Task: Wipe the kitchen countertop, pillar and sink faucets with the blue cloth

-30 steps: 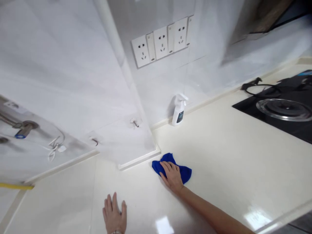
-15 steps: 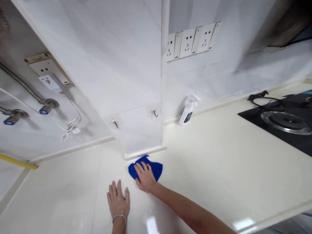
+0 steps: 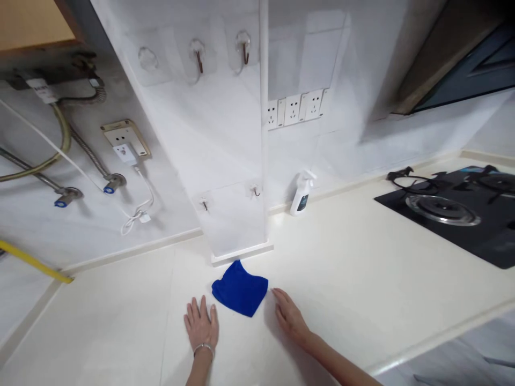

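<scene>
A folded blue cloth [image 3: 240, 290] lies on the cream countertop [image 3: 362, 268], just in front of the foot of a white wall column [image 3: 237, 214]. My left hand [image 3: 201, 325] rests flat on the counter just left of and below the cloth, fingers stretched out, a bracelet on the wrist. My right hand [image 3: 289, 317] lies open on the counter just right of the cloth, fingers extended, not touching it. Neither hand holds anything.
A white spray bottle [image 3: 301, 195] stands at the wall behind the cloth. A black gas hob [image 3: 454, 214] is set into the counter at right. Sockets [image 3: 295, 110], hooks, pipes and a yellow hose [image 3: 32, 261] line the walls. The counter's front edge runs at lower right.
My right hand slid the blue cloth leftward to the column's foot, then lifted off it and now rests beside it. The view tilted up. My left hand stayed flat on the counter.
</scene>
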A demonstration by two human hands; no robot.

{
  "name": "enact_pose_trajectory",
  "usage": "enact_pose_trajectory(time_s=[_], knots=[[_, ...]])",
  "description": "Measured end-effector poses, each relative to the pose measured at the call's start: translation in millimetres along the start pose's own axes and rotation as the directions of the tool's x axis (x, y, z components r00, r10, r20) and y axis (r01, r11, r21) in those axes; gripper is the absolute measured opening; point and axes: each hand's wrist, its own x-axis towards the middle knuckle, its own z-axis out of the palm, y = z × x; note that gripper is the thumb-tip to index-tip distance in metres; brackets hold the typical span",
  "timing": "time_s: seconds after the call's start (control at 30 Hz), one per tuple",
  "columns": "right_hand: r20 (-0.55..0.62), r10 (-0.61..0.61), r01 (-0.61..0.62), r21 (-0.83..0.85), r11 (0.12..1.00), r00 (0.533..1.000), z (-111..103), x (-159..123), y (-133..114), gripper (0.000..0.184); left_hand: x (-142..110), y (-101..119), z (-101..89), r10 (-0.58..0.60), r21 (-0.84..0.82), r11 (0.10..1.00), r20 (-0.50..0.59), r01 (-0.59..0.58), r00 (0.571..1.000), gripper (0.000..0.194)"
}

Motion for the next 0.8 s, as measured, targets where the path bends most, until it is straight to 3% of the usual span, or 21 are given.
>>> enact_pose_trajectory(time_s=[0.1, 0.23, 0.4, 0.5, 0.63, 0.7, 0.8], knots=[[0.017, 0.018, -0.018, -0.019, 1.000, 1.000, 4, -5, -8, 0.049, 1, 3, -2.2, -0.019, -0.012, 1.000, -0.015, 0.019, 1.000, 0.063], [0.084, 0.077, -0.071, -0.076, 0.995, 0.993, 25, 0, -46, 0.047, 1, 2, -4.8, -0.056, -0.071, 0.996, 0.016, 0.057, 0.998, 0.066], [0.026, 0.126, -0.120, -0.164, 0.979, 0.992, 49, -1, -72, 0.048, 1, -2, -0.7, -0.015, -0.131, 0.991, 0.037, 0.020, 0.999, 0.067], [0.015, 0.087, -0.084, -0.145, 0.986, 0.996, 59, -2, -72, 0.049, 9, 7, 4.7, 0.032, -0.228, 0.974, 0.118, -0.005, 0.993, 0.071], [0.016, 0.008, -0.004, -0.215, 0.977, 1.000, 72, -2, -66, 0.042, 28, 30, 3.6, 0.234, -0.445, 0.889, 0.233, -0.110, 0.944, 0.075], [-0.004, -0.038, 0.036, -0.210, 0.977, 0.999, 75, -3, -58, 0.036, 33, 36, -2.5, 0.226, -0.448, 0.889, 0.250, -0.095, 0.941, 0.070], [-0.016, -0.115, 0.113, -0.065, 0.991, 0.993, 70, -3, -43, 0.036, 27, 28, -12.8, 0.221, -0.435, 0.896, 0.268, -0.087, 0.938, 0.051]])
